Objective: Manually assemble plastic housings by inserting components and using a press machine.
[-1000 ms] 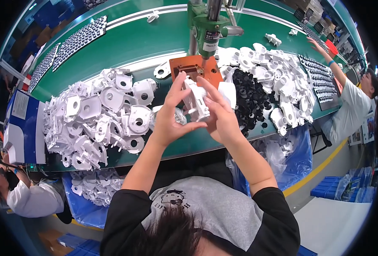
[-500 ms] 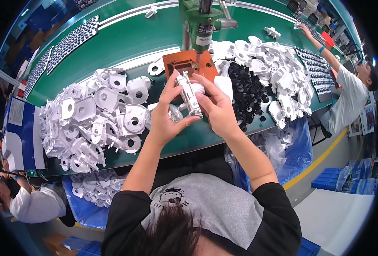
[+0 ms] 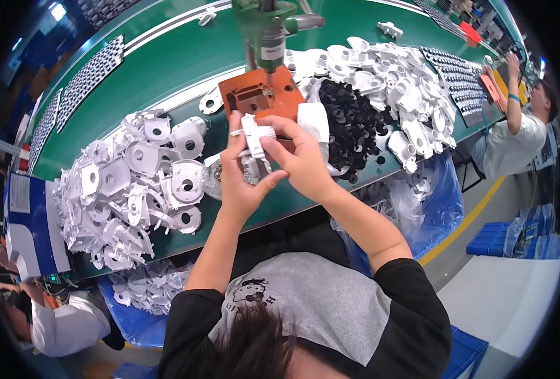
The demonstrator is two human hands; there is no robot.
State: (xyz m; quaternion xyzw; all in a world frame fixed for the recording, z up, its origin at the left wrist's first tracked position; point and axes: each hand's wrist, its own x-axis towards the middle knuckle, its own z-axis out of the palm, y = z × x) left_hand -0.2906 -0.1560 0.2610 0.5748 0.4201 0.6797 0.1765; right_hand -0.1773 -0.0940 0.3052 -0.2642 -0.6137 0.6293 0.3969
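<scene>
A white molded plastic housing part (image 3: 253, 140) is held up between my two hands, close in front of the orange fixture block (image 3: 280, 109). My left hand (image 3: 240, 180) grips it from the left with curved fingers and a thumb reaching to the right. From the right, my right hand (image 3: 306, 163) pinches it with thumb and fingers. Over the orange block stands a green press (image 3: 271, 41) with its metal rod pointing down. Beside my right hand lies a white piece (image 3: 314, 126), its kind unclear. A clear plastic bag (image 3: 213, 177) is partly hidden behind my left hand.
White flat parts with round holes (image 3: 142, 158) are heaped at left; small black parts (image 3: 354, 129) and white tubular parts (image 3: 412, 95) are heaped at right. Trays of small parts (image 3: 460, 85) lie farther off. Blue-lined bins (image 3: 441, 208) stand below the table. Co-workers sit on both sides.
The white part has been turned in my hands, so it shows more end-on. The whole view has shifted a little. At right, the co-worker's hand has drawn back from the green surface.
</scene>
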